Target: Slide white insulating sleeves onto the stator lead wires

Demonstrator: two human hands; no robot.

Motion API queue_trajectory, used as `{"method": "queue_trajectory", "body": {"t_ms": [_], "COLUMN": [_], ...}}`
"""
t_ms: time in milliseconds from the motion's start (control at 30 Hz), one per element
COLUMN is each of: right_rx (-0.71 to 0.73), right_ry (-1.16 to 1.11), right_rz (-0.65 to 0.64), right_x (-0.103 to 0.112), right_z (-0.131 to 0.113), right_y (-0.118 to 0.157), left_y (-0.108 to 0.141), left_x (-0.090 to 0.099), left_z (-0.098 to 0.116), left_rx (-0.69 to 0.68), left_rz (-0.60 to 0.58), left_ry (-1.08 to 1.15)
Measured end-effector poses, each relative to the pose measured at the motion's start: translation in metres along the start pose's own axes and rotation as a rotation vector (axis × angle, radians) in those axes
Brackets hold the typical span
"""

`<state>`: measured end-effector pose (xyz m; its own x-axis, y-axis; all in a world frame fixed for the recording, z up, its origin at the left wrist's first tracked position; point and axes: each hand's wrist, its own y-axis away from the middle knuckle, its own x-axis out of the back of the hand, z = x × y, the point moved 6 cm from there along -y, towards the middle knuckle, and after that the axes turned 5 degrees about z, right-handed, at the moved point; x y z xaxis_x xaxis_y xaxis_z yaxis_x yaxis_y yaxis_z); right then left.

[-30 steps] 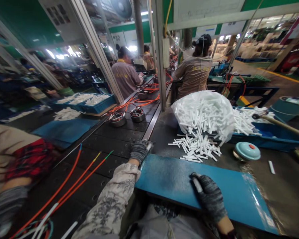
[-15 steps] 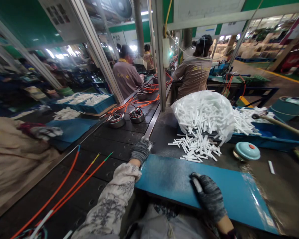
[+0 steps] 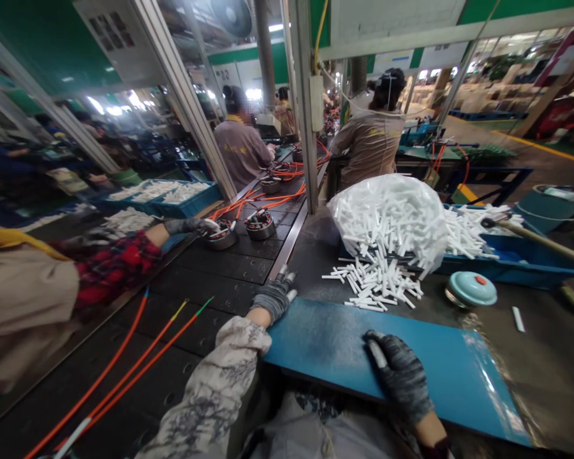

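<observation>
Beyond the blue mat (image 3: 325, 331), white tubes (image 3: 380, 280) lie scattered; left fingers (image 3: 284, 278) are apart, right fingers (image 3: 385, 340) together.

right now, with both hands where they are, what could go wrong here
Loose white tubes lie just beyond the blue mat, so a careless sweep might scatter them. The bulging plastic bag behind them could shed more if bumped. The left hand is close to the metal rail and might snag there.
</observation>
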<state>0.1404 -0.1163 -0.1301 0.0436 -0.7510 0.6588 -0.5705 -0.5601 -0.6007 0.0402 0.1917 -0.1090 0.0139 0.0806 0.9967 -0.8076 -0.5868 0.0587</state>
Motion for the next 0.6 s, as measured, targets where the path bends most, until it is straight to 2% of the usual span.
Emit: {"method": "queue_trajectory", "body": {"t_ms": [167,333,433,600], "right_rx": [0.005,0.005,0.004,0.015], "right_ry": [0.011,0.010,0.011,0.011], "right_rz": [0.022,0.025,0.023,0.014], "right_x": [0.002,0.002,0.002,0.002], "right_z": [-0.002,-0.002,-0.002,-0.003], "right_y": [-0.001,-0.001,-0.001,-0.001], "left_y": [-0.001,-0.004,-0.008,-0.016], "left_x": [0.012,0.014,0.014,0.008], "left_z": [-0.006,-0.015,-0.019,-0.037], "left_rx": [-0.016,0.026,0.007,0.110], "left_rz": [0.072,0.062,0.131,0.240], "left_ry": [0.026,0.033,0.019,0.048]}}
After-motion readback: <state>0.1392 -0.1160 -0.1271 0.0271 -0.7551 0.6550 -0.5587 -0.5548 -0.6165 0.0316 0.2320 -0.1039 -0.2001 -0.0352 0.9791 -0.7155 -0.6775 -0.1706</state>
